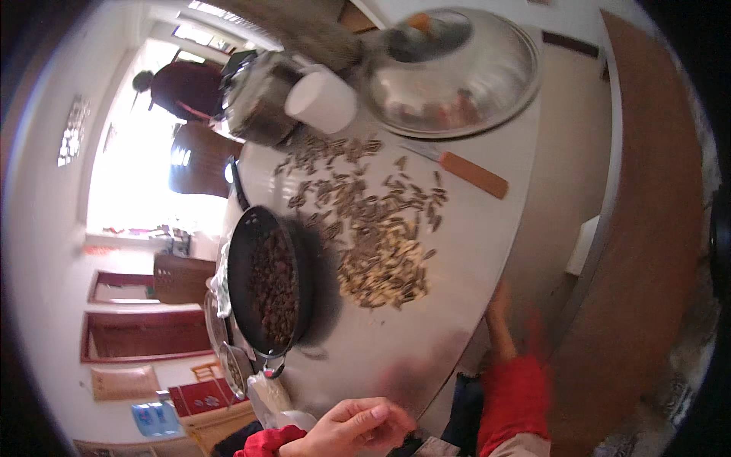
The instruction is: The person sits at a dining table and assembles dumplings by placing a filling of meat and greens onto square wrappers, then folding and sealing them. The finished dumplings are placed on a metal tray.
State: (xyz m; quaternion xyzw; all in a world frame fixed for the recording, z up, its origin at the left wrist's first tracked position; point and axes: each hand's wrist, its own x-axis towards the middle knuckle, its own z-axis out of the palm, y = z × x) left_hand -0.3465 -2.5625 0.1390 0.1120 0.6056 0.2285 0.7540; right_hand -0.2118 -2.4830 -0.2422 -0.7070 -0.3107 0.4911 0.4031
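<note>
My left hand [354, 423], in a red sleeve, is at the bottom by the table's near edge, fingers loosely curled and nothing visible in them. Blurred, my right hand [499, 305] hangs just past the table edge; its fingers are hard to make out. On the pale table [354, 354] lies a heap of striped sunflower seeds [388, 268], mixed with paler ones, and more are scattered beyond it. A black frying pan [305, 280] beside the heap contains small dark brown pieces [274, 285]. A knife [474, 174] with an orange-brown handle rests near the edge. Neither hand touches these.
A large domed metal lid [457, 85] with a glass centre sits at the table's far end. Near it are a white cup [322, 101] and a metal pot [262, 103]. A bowl [234, 371] and a plastic bag [268, 394] stand beyond the pan. Chairs [203, 160] line the far side.
</note>
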